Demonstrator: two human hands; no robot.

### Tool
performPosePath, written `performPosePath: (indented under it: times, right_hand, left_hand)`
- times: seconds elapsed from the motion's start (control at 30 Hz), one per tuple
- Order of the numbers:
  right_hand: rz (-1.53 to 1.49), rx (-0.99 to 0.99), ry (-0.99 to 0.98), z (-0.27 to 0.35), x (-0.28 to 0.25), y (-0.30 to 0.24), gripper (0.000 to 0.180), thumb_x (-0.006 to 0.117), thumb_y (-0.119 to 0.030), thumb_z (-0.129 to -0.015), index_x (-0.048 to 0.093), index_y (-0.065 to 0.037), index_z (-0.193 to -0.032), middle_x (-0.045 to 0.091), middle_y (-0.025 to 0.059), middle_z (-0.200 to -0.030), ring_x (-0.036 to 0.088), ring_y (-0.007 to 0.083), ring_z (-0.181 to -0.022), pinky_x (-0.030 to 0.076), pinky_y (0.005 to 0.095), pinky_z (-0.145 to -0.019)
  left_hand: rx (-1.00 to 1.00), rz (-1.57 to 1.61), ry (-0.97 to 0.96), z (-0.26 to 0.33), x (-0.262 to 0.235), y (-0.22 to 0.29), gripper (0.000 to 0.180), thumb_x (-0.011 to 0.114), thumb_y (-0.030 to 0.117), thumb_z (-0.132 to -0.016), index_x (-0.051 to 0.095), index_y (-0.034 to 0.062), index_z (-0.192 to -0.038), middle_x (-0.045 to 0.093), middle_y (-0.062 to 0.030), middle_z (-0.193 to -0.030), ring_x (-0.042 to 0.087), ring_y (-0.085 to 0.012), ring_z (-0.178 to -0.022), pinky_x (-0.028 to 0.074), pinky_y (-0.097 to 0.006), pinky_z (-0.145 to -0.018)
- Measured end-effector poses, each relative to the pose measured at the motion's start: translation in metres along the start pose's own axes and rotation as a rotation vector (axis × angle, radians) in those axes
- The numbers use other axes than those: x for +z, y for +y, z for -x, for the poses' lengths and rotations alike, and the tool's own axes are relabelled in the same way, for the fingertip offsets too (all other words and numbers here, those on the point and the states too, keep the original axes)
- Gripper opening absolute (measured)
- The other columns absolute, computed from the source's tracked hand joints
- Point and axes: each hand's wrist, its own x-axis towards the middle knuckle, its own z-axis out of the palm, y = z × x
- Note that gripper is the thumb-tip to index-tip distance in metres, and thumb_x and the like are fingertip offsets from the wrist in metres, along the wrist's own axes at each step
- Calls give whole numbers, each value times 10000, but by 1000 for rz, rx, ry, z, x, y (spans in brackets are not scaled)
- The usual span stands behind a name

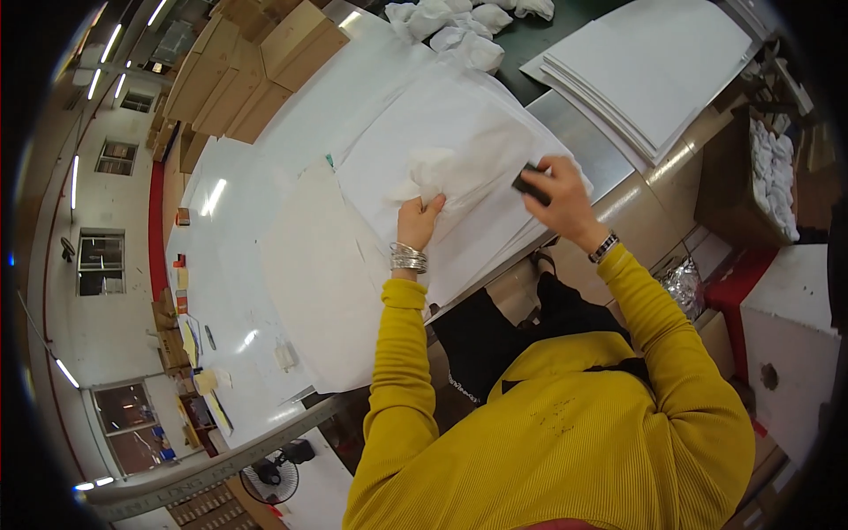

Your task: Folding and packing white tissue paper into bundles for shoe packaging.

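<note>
Left hand (417, 219) pinches crumpled white tissue paper (459, 168) atop the flat white paper sheet stack (495, 230) on the table (265, 159); right hand (556, 196) grips a small black block (530, 184) just beside the crumple.

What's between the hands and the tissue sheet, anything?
Nothing visible. The left hand pinches the crumpled tissue sheet directly; the right hand rests on it too, a small dark block under its fingers.

Sheets: thin white tissue paper sheets (459, 132) lay on the long white worktop (238, 265).
Board stack: stacked white card boards (654, 71) lay right of them.
Boxes: brown cardboard boxes (256, 71) stood left, behind.
</note>
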Motion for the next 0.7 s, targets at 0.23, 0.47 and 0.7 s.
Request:
performPosePath:
  times: [0.23, 0.47, 0.7]
  right_hand:
    - [269, -492, -323, -9, 73, -35, 486, 559, -79, -693, 567, -136, -1175, 452, 86, -1311, 334, 330, -1293, 120, 616, -1071]
    - [390, -440, -496, -35, 105, -5, 510, 569, -115, -774, 469, -202, -1266, 505, 60, -1102, 479, 287, -1087, 187, 727, -954]
    - [276, -221, -980, -74, 95, -39, 476, 653, -205, -700, 547, -167, -1163, 592, 96, -1021, 575, 284, -977, 384, 483, -951]
  left_hand:
    - [-177, -63, -345, -37, -21, 11, 366, 665, 329, -804, 671, -24, -898, 665, -64, -779, 570, -117, -685, 462, -300, -599]
    - [517, -701, 480, 30, 1, 47, 560, 747, 306, -686, 554, 79, -1159, 578, -98, -1104, 518, -270, -1079, 428, -392, -899]
    - [248, -621, 86, 55, 5, 42, 596, 766, 320, -638, 579, 47, -1134, 625, -76, -995, 565, -261, -987, 437, -377, -853]
